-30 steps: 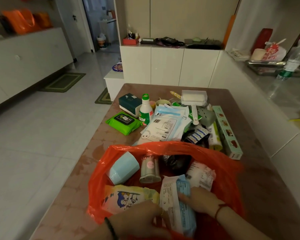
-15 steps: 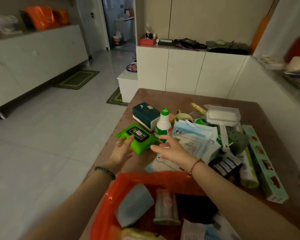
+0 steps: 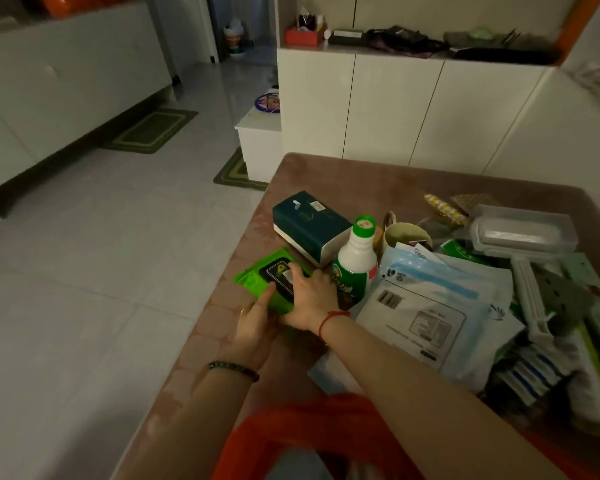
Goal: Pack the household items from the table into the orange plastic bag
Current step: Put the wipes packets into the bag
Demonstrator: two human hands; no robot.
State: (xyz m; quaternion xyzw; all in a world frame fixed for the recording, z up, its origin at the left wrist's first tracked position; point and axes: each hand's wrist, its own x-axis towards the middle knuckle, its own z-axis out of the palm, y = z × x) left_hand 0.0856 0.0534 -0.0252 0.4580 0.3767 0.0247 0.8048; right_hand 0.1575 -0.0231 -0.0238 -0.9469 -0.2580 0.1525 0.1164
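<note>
A green wet-wipes pack with a black lid lies near the left edge of the brown table. My left hand grips its near edge, thumb on top. My right hand lies over its right side, fingers on the lid. The orange plastic bag stands open at the bottom of the view, between my forearms. Behind the pack are a dark teal tissue box and a white bottle with a green cap.
Right of my hands lie light blue flat packets, a white lint roller, a mug, striped cloths and a long green box at the right edge. White cabinets stand behind the table. Tiled floor drops off to the left.
Both hands went from inside the bag out to the green wipes pack and have closed on it. The view has shifted forward and left.
</note>
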